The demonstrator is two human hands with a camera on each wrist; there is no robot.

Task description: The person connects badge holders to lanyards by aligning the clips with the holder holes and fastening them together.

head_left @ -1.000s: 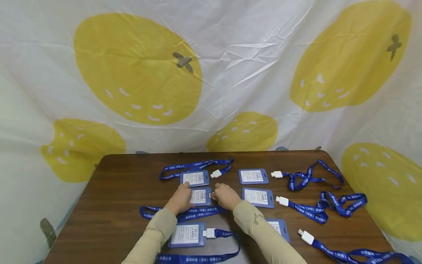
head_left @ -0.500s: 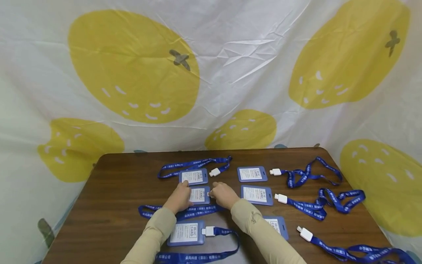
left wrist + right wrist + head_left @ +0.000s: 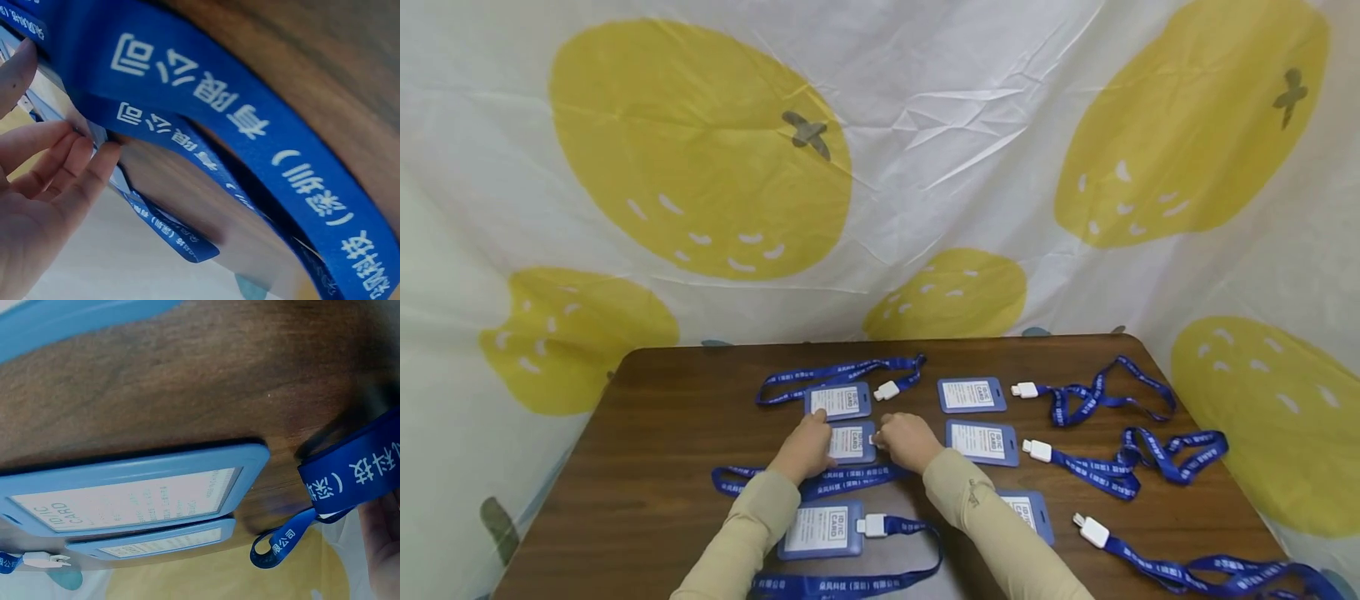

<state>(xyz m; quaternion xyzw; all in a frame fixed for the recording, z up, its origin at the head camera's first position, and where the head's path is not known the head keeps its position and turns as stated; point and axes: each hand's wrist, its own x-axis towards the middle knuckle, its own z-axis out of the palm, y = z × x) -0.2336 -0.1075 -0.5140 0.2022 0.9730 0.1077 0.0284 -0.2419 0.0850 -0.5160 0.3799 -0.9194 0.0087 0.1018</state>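
My left hand (image 3: 807, 447) grips the left end of a blue ID card holder (image 3: 850, 442) with a white printed insert, in the middle of the left column. In the left wrist view, thumb and fingers of that left hand (image 3: 37, 194) lie on either side of the holder, partly behind a blue lanyard (image 3: 206, 87). At the holder's right end, my right hand (image 3: 910, 442) pinches a small white clip (image 3: 873, 439), mostly hidden by the fingers. The clip's blue lanyard (image 3: 850, 481) loops back below the holder. Only part of the right hand (image 3: 381, 544) shows in the right wrist view.
Nearest me, another card holder (image 3: 820, 531) has a white clip (image 3: 872, 525) at its slot. Behind my hands lies a holder (image 3: 838, 401) beside a separate clip (image 3: 887, 390). On the right, several holders (image 3: 981, 442) lie apart from their lanyards (image 3: 1093, 475) on the wooden table (image 3: 625, 467).
The view shifts slightly. Both hands stay at the same card holder, with the right hand's fingers still at the clip by its slot end.
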